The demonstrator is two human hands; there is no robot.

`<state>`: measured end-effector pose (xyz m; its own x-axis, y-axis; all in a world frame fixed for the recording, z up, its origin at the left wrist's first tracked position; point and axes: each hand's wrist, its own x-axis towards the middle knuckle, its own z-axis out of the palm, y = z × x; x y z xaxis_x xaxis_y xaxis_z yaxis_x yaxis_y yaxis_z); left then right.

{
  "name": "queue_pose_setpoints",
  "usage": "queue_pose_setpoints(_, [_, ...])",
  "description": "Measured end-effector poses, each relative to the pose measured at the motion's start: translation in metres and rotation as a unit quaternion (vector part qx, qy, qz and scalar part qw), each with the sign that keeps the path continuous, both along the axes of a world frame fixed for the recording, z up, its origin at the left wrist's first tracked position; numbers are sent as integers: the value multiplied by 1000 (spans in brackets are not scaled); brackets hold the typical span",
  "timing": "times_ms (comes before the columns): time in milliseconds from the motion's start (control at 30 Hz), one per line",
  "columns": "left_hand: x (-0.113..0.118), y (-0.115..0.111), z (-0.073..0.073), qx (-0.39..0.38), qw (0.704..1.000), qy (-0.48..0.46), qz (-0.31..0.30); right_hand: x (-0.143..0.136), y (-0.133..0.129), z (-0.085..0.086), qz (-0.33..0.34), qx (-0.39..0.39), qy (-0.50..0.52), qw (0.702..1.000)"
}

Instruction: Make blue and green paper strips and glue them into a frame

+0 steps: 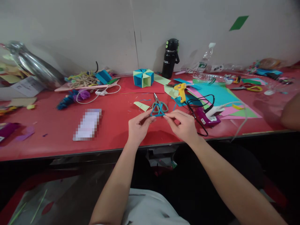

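Note:
Between both hands, just above the red table, is a small blue open triangular frame [158, 114] that looks like folded paper strip. My left hand [139, 125] pinches its left corner with thumb and forefinger. At the right corner, my right hand [183, 124] grips it in the same way. Behind the frame lie scissors [156, 99] with grey handles, partly covered by it. A pale green paper scrap [141, 106] rests to their left. Farther back stands a blue and yellow-green folded paper ring [143, 78] on a red sheet [126, 88].
A yellow hot glue gun [181, 91] and a purple power strip [207, 118] with cables sit at right, by coloured sheets [217, 97]. A black bottle [169, 59] stands by the wall. A blurred phone-shaped object [88, 124] lies left. Another person's arm [292, 112] shows at right.

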<state>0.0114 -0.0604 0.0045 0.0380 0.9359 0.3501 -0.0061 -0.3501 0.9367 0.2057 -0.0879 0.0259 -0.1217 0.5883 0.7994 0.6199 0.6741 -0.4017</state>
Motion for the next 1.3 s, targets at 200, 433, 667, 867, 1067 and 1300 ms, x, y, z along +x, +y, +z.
queue_pose_setpoints(200, [-13, 3, 1, 164, 974, 155, -7, 3, 1, 0, 14, 1, -13, 1000])
queue_pose_setpoints(433, [-22, 4, 5, 149, 953, 262, 4, 5, 3, -6, 33, -9, -47, 998])
queue_pose_setpoints(667, [-25, 3, 3, 150, 944, 294, 14, 4, 2, -9, 35, -17, -56, 998])
queue_pose_setpoints(867, [-26, 1, 5, 165, 940, 299, 2, 2, 1, -9, 38, -19, -50, 998])
queue_pose_setpoints(1067, [-25, 3, 2, 90, 968, 232, -7, 3, 2, -8, 30, 9, -42, 999])
queue_pose_setpoints(1300, [-24, 5, 1, 55, 969, 240, 3, 5, 3, -9, 26, 26, -42, 998])
